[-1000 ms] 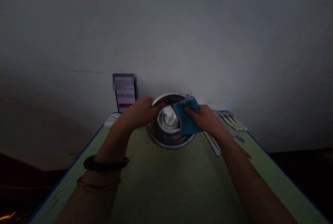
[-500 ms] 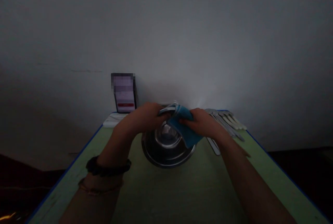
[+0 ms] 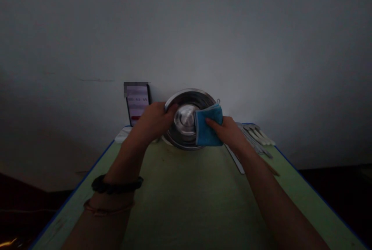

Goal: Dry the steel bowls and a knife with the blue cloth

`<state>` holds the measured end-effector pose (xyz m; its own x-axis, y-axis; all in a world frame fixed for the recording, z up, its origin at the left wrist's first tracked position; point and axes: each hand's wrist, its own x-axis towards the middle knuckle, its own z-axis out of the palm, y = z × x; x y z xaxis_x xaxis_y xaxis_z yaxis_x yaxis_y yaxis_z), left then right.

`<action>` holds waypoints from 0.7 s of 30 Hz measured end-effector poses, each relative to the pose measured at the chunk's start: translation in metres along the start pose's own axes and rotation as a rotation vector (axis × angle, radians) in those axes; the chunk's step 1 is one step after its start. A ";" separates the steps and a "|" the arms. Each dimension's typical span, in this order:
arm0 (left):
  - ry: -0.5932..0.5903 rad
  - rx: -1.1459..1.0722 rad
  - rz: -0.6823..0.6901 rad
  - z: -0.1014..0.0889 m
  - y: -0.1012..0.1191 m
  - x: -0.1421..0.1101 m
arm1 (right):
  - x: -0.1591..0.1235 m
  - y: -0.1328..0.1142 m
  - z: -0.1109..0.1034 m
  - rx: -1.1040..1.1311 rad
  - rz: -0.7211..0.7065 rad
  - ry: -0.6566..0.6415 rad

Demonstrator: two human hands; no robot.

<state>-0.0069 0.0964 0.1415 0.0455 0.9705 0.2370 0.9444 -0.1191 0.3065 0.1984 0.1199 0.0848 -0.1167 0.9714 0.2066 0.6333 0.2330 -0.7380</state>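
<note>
A round steel bowl [image 3: 186, 99] is held up above the far end of the green table [image 3: 186, 203], tilted so its underside faces me. My left hand [image 3: 152, 120] grips its left rim, fingers closed around the edge. My right hand [image 3: 229, 133] is closed on a folded blue cloth [image 3: 207, 126] and presses it against the right side of the bowl's underside. Both forearms reach forward over the table; the left wrist wears a dark bead bracelet and a thin band.
A phone [image 3: 138, 102] with a lit screen leans against the wall behind the bowl's left. Several pieces of cutlery [image 3: 255, 135] lie at the far right of the table, one more [image 3: 235, 161] nearer the middle. A white object [image 3: 122, 137] sits at the far left corner.
The bowl has been lifted and tipped up toward the wall, showing its underside. The cloth has shifted from the rim onto the right side of the underside.
</note>
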 end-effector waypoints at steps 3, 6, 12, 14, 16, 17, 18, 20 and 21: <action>-0.161 -0.026 0.099 0.003 -0.003 -0.001 | -0.001 -0.001 -0.006 -0.183 -0.043 -0.071; -0.194 -0.053 0.211 0.007 -0.001 -0.003 | -0.004 -0.006 -0.010 -0.312 -0.120 -0.165; -0.252 0.022 0.183 0.009 0.004 -0.005 | -0.008 -0.016 -0.009 -0.400 -0.182 -0.188; -0.279 0.043 0.192 0.010 0.006 -0.006 | -0.010 -0.017 -0.009 -0.419 -0.217 -0.191; -0.293 0.058 0.217 0.010 0.007 -0.007 | -0.011 -0.018 -0.010 -0.426 -0.252 -0.181; -0.293 0.057 0.233 0.010 0.008 -0.007 | -0.011 -0.019 -0.011 -0.418 -0.259 -0.173; -0.288 0.052 0.249 0.010 0.008 -0.007 | -0.011 -0.019 -0.012 -0.403 -0.258 -0.160; -0.255 0.036 0.271 0.008 0.008 -0.006 | -0.009 -0.019 -0.012 -0.356 -0.233 -0.109; -0.221 0.027 0.269 0.006 0.008 -0.005 | -0.007 -0.018 -0.012 -0.321 -0.209 -0.061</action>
<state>0.0023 0.0917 0.1369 0.3603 0.9275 0.0993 0.8974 -0.3737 0.2347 0.1969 0.1082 0.1041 -0.3080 0.9075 0.2856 0.7971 0.4100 -0.4432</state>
